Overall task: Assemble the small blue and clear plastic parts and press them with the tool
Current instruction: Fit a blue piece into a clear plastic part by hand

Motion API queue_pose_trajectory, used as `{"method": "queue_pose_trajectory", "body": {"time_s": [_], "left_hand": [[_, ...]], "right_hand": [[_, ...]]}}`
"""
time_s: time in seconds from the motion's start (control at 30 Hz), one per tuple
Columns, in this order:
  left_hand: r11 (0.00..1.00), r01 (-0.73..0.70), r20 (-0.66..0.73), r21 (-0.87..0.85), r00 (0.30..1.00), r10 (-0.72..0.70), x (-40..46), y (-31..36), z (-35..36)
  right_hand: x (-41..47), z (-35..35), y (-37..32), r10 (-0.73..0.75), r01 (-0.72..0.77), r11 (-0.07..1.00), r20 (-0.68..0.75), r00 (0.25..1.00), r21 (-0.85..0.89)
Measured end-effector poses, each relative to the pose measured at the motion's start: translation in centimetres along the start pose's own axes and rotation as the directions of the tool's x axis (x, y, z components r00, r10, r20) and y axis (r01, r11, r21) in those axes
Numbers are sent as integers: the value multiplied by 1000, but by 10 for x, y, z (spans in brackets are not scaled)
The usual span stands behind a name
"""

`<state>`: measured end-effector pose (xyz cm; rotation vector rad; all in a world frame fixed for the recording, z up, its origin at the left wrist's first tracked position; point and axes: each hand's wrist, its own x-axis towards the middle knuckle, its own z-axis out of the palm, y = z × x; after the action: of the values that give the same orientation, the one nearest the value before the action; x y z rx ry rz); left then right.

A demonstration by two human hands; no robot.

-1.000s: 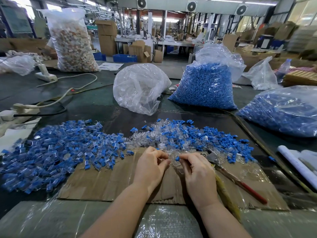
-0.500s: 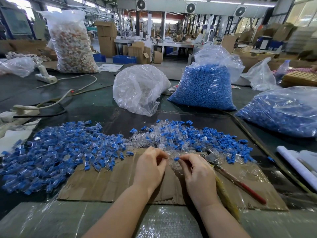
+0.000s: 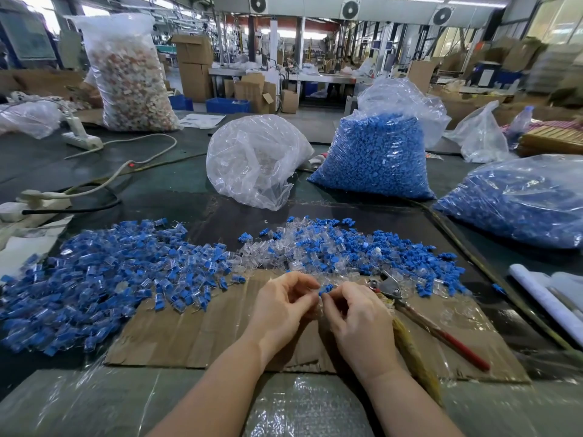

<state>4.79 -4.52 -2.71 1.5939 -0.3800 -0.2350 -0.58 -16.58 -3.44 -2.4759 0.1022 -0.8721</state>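
1. Blue part (image 3: pixel 325 289) sits pinched between both hands over the cardboard sheet (image 3: pixel 195 335), at centre of the head view.
2. Left hand (image 3: pixel 280 305): fingers curled inward, tips meeting the blue part from the left; a clear piece seems to be under the tips, but it is too small to be sure.
3. Right hand (image 3: pixel 356 316): fingers curled, thumb and forefinger clamped on the blue part from the right.
4. Both hands touch at the fingertips, just above the cardboard.
5. Pliers-like tool (image 3: pixel 426 323) with a red handle lies on the cardboard just right of the right hand, metal head pointing toward the loose pile, untouched.
6. Loose pile of blue and clear parts (image 3: pixel 347 247) lies just beyond the hands, spread across the far edge of the cardboard and onto the dark tabletop (image 3: pixel 157 187).
7. Bigger heap of blue-and-clear pieces (image 3: pixel 104 275) lies to the left, partly on the cardboard.
8. Clear bag of clear parts (image 3: pixel 255 159) stands behind the piles, centre.
9. Bag of blue parts (image 3: pixel 375 156) stands right of it, open at the top.
10. Another blue-filled bag (image 3: pixel 520 203) lies at the far right.
11. Tall bag of pale mixed pieces (image 3: pixel 129 74) stands far left at the back.
12. White power strip and cable (image 3: pixel 79 138) lie on the left of the tabletop.
13. Plastic film and bubble wrap (image 3: pixel 303 408) cover the near edge.
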Motion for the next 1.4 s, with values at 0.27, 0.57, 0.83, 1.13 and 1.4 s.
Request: {"method": "queue_pose_trajectory", "body": {"time_s": [0.27, 0.57, 0.83, 1.13, 1.4], "left_hand": [[1000, -14, -38, -26, 999, 13, 0, -2, 1], [998, 23, -5, -58, 1000, -23, -2, 0, -2], [1000, 12, -4, -18, 1000, -12, -2, 0, -3], [999, 6, 3, -35, 1000, -6, -1, -1, -4], [996, 21, 15, -82, 1000, -20, -1, -1, -4]], "right_hand": [[0, -1, 2, -35, 35, 997, 4, 999, 71], [1, -4, 3, -101, 92, 985, 55, 993, 149], [0, -2, 3, -98, 97, 992, 7, 995, 75], [0, -2, 4, -103, 100, 988, 29, 994, 114], [1, -6, 0, -126, 118, 983, 48, 991, 144]]}}
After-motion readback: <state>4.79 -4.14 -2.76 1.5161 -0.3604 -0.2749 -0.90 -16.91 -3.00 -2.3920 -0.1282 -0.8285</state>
